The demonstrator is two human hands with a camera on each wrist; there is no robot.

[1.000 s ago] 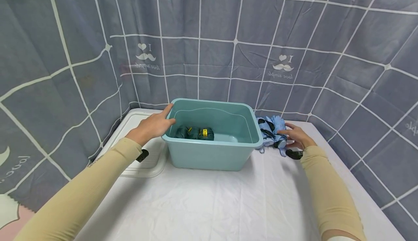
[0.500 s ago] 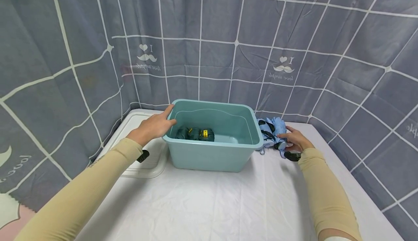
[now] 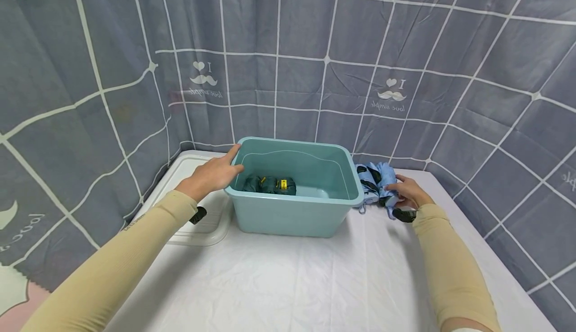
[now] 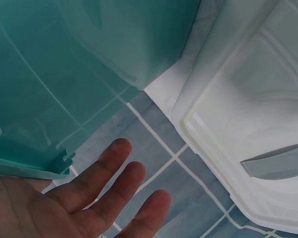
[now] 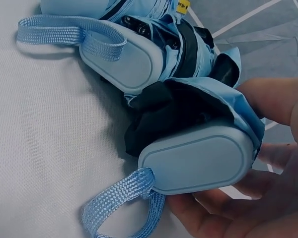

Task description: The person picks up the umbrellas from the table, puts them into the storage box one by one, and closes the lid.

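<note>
My right hand (image 3: 409, 192) grips a light-blue folded umbrella (image 5: 198, 158), thumb on one side and fingers curled under its pale oval handle end. A woven wrist loop (image 5: 114, 198) hangs from that end. Beside it lies a similar blue umbrella (image 5: 124, 64), and part of a third blue one (image 5: 99, 7) shows behind. My left hand (image 3: 211, 174) rests at the left rim of the teal plastic tub (image 3: 288, 217). Three of its fingers stretch out loosely beyond the tub's wall in the left wrist view. Inside the tub lie dark green folded bundles (image 3: 269, 185) with yellow tags.
A white plastic lid (image 3: 211, 238) lies left of the tub, under my left forearm. White cloth (image 3: 288, 282) covers the table. Grey curtain (image 3: 297, 82) with white grid lines rises behind and at both sides.
My right thumb and fingers have drawn in around the nearest blue umbrella, and the hand has shifted slightly. The left hand stays at the tub's rim. The head view has tilted slightly.
</note>
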